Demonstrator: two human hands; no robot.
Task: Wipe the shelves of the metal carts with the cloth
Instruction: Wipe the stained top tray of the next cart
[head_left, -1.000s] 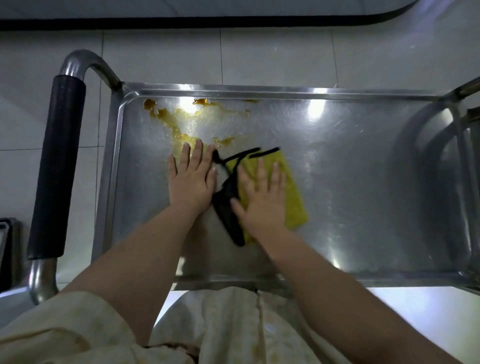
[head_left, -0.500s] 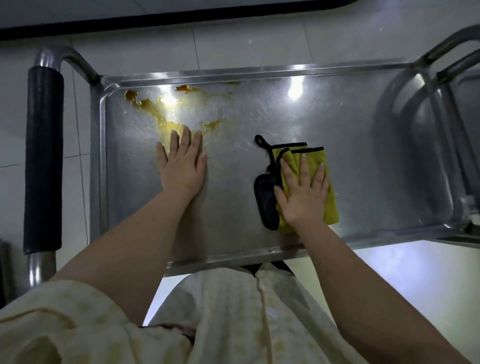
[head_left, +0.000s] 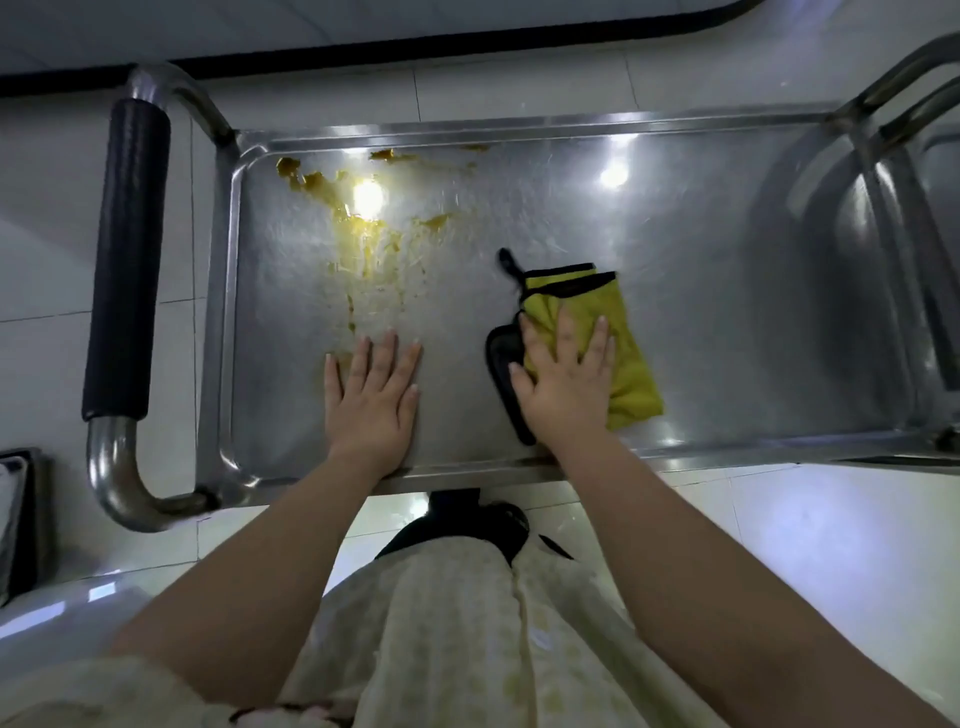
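Right hand (head_left: 563, 384) lay flat on the cloth (head_left: 631, 364), fingers straight and slightly spread, palm pressing down; nothing curled round the fabric. Left hand (head_left: 371, 400) lay flat too, fingers straight and close together, palm on bare metal, grasping nothing. Both forearms reached in over the near rim.

Cloth: yellow, folded, edged in black, with a small black loop (head_left: 511, 265) at its far left corner. A dark part (head_left: 501, 364) showed along its left side, partly under the right thumb. It sat on the top shelf (head_left: 701, 260) of the metal cart, in the near half, a little right of centre, its near end close to the rim.

Shelf: steel tray with a raised lip, scuffed, with two bright light reflections. A yellow-brown stain (head_left: 358, 228) spread from the far left corner towards the left hand, thinning to streaks and specks just beyond the fingertips. The cloth lay well apart from the thick part of it.

Left end of the cart: bent steel tube with a black handle grip (head_left: 127, 260). Right edge: rails of more steel framing (head_left: 893, 98), cropped. Pale floor tiles (head_left: 311, 78) around. A pale patterned garment (head_left: 447, 623) filled the lower frame.
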